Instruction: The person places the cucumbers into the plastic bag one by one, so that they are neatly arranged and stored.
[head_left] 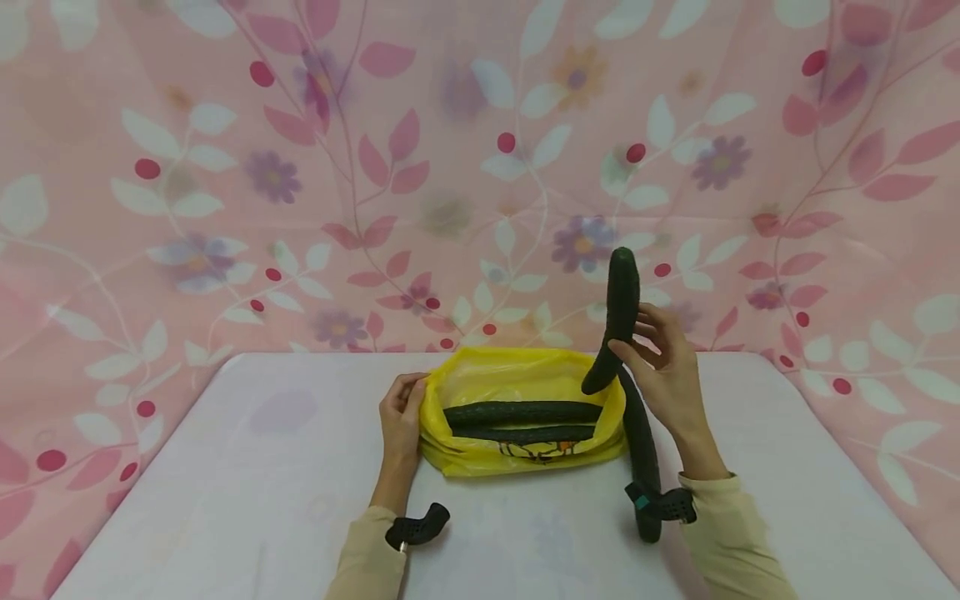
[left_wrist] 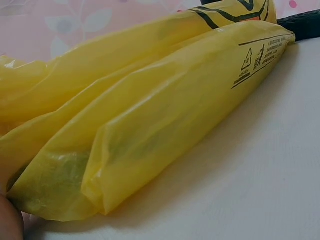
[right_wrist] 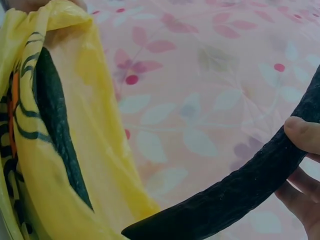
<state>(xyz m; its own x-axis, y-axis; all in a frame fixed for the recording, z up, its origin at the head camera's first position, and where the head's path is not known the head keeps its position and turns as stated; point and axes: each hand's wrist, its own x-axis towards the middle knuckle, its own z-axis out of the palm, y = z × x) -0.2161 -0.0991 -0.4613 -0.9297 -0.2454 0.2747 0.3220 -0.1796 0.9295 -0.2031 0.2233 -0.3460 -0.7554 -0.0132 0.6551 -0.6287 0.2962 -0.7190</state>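
Note:
My right hand (head_left: 666, 371) holds a dark green cucumber (head_left: 621, 300) nearly upright between thumb and fingers. Its lower end hangs over the right side of a yellow plastic bag (head_left: 521, 462), whose mouth gapes upward. Two more cucumbers lie lengthwise in the bag, a rear cucumber (head_left: 525, 412) and a front cucumber (head_left: 525, 434). With thumb and fingers my left hand (head_left: 402, 417) pinches the bag's left rim. In the left wrist view, the bag's side (left_wrist: 165, 110) hides most of that hand. The right wrist view shows the held cucumber (right_wrist: 225, 202) curving beside the bag (right_wrist: 107, 150).
Another cucumber (head_left: 641, 450) lies on the white-covered table (head_left: 300, 500), just right of the bag and partly behind the right wrist camera (head_left: 671, 505). A pink floral cloth (head_left: 480, 183) hangs behind the table's far edge.

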